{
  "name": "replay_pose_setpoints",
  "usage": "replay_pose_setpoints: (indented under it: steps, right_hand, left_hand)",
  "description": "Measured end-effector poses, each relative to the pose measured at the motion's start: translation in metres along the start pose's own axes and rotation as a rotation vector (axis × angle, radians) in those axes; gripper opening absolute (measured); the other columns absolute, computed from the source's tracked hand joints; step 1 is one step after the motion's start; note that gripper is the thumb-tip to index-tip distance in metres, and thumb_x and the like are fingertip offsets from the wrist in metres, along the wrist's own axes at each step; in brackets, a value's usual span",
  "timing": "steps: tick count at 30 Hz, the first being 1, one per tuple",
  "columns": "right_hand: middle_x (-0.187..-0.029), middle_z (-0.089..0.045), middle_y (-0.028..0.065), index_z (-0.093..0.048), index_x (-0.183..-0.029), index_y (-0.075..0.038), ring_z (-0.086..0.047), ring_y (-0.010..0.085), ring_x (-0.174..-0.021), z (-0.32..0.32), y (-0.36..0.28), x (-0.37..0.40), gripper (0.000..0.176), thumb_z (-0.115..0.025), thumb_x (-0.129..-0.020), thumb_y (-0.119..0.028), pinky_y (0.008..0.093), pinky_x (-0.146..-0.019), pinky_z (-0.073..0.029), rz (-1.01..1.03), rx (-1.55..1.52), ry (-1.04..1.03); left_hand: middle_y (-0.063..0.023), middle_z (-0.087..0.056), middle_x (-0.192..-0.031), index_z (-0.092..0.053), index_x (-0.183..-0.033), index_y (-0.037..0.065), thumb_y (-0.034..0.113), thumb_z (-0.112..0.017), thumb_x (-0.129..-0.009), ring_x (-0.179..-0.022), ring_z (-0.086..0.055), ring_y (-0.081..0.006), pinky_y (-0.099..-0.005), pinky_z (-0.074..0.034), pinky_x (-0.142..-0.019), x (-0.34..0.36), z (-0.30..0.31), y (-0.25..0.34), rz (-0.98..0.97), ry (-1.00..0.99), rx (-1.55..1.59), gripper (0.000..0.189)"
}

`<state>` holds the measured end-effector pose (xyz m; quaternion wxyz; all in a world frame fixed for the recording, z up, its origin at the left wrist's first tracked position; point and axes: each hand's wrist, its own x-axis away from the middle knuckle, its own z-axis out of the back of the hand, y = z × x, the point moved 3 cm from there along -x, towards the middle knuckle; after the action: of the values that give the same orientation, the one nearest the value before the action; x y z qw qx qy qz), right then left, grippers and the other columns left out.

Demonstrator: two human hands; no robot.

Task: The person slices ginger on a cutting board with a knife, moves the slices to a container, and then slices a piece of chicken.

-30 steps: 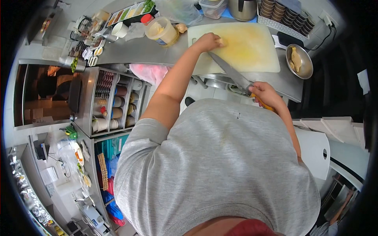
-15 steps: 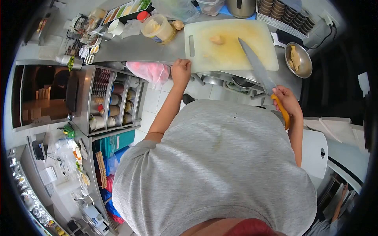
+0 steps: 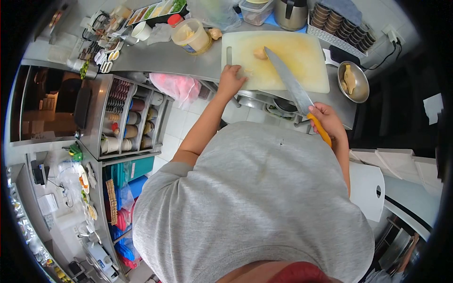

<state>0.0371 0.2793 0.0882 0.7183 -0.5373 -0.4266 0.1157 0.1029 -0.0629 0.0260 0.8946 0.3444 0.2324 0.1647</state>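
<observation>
A grey shirt (image 3: 255, 193) fills the bottom middle of the frame. Above its right side, the right hand (image 3: 327, 122) is wrapped around the orange handle of a long knife (image 3: 290, 82), whose blade slants up and left over a pale, yellow-stained cutting board (image 3: 306, 61). The left hand (image 3: 231, 80) has bent fingers at the board's lower left edge; whether they pinch anything cannot be told. In the upper middle, a pale food piece (image 3: 259, 54) lies on the board beside the knife's tip. Right of the board, a metal bowl (image 3: 362, 93) contains yellowish pieces. Left of the board, a clear tub (image 3: 204, 41) and a brownish lump (image 3: 215, 34) sit on the steel worktop (image 3: 163, 61). Farther back stand a steel jug (image 3: 289, 15) and, at upper right, a white basket (image 3: 332, 39) of stacked brown cups (image 3: 344, 24).
</observation>
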Motion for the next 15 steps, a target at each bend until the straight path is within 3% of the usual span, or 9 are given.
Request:
replay_pose_setpoints:
  steps: [5, 11, 15]
  right_hand:
    - [-0.057, -0.052, 0.0016, -0.052, -0.08, -0.006, -0.048, 0.0089, -0.043, -0.018, -0.011, -0.008, 0.03, -0.057, -0.094, -0.032, 0.0239, -0.04, -0.038, 0.057, 0.097, -0.003]
    - [-0.056, -0.051, 0.0042, -0.051, -0.076, -0.003, -0.048, 0.0109, -0.043, -0.033, -0.025, -0.025, 0.034, -0.059, -0.092, -0.032, 0.0271, -0.042, -0.039, 0.084, 0.283, 0.009]
    - [-0.062, -0.056, 0.0147, -0.055, -0.078, -0.001, -0.057, 0.0271, -0.057, -0.039, -0.038, -0.028, 0.035, -0.06, -0.089, -0.033, 0.0384, -0.056, -0.045, 0.189, 0.598, 0.065]
  left_hand:
    - [-0.0111, -0.06, -0.101, -0.063, -0.104, 0.002, 0.002, -0.063, -0.078, -0.089, -0.061, -0.021, -0.0319, -0.049, -0.08, 0.004, 0.003, -0.004, 0.106, 0.155, 0.465, 0.026]
    - [-0.0094, -0.056, -0.1, -0.066, -0.107, 0.011, 0.003, -0.066, -0.079, -0.094, -0.056, -0.0236, -0.0343, -0.047, -0.081, 0.002, 0.034, 0.08, -0.341, 0.066, 0.153, 0.029]
    - [-0.008, -0.053, -0.097, -0.066, -0.103, 0.013, 0.006, -0.067, -0.077, -0.092, -0.053, -0.0273, -0.0375, -0.045, -0.079, -0.003, 0.037, 0.097, -0.47, -0.094, 0.013, 0.027]
